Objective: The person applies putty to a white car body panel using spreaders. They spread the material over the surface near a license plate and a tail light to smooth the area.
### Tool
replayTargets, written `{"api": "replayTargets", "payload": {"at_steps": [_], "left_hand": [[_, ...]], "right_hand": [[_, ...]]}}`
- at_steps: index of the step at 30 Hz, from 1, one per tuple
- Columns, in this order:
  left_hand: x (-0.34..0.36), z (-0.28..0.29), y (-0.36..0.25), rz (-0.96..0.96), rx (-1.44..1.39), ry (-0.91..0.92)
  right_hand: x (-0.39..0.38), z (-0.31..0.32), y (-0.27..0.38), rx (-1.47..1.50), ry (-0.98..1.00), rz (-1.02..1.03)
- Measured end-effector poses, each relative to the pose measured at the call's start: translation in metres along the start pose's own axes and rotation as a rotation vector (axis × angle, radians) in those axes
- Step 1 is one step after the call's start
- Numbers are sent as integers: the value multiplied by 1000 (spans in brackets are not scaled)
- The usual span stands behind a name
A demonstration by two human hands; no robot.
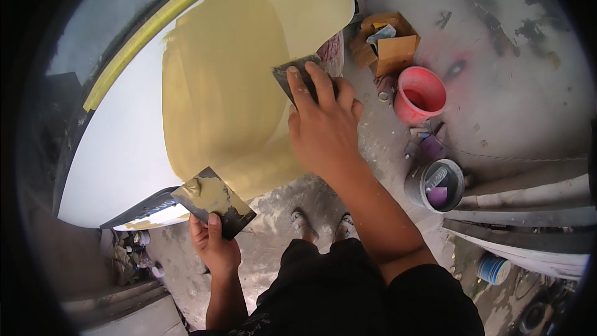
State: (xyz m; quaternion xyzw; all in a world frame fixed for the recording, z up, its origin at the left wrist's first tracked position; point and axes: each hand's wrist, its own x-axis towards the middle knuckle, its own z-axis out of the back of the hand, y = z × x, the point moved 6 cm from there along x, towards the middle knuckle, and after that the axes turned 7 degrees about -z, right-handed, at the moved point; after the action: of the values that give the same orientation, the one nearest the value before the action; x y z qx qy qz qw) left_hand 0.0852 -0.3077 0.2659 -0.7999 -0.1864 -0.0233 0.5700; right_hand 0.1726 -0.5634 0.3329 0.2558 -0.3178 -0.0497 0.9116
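A white car body panel [118, 149] fills the upper left, with a broad coat of tan-yellow filler putty [224, 68] smeared over it. My right hand [326, 134] is closed on a dark, flat putty spreader [283, 82], fingers pressed along its face, at the right part of the coated area. Whether its edge touches the surface cannot be made out. Lower and to the left, my left hand [217, 252] grips a dark square mixing plate [238, 216] by its near edge, thumb on top. A smear of putty lies across the plate's upper face.
Yellow masking tape [137, 46] runs along the panel's far left edge. On the floor at right stand an open cardboard box [398, 53], a red bucket [423, 115] and a grey bucket [457, 196] with things inside. Long pale panels [528, 249] lie at lower right.
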Motion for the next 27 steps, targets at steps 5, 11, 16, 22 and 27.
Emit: {"api": "replayTargets", "payload": {"at_steps": [5,11,16,22,27], "left_hand": [[2,13,8,54,20,30],[15,38,16,102,63,101],[21,55,18,109,136,147],[27,73,16,123,164,215],[29,79,14,120,168,218]], "right_hand": [[-31,-34,-6,-37,57,-44],[-87,-85,-9,37,53,-90],[-127,-131,-16,115,-3,-149],[-153,-168,-15,207,-48,-193],[-148,-119,-25,120,-56,-225]]}}
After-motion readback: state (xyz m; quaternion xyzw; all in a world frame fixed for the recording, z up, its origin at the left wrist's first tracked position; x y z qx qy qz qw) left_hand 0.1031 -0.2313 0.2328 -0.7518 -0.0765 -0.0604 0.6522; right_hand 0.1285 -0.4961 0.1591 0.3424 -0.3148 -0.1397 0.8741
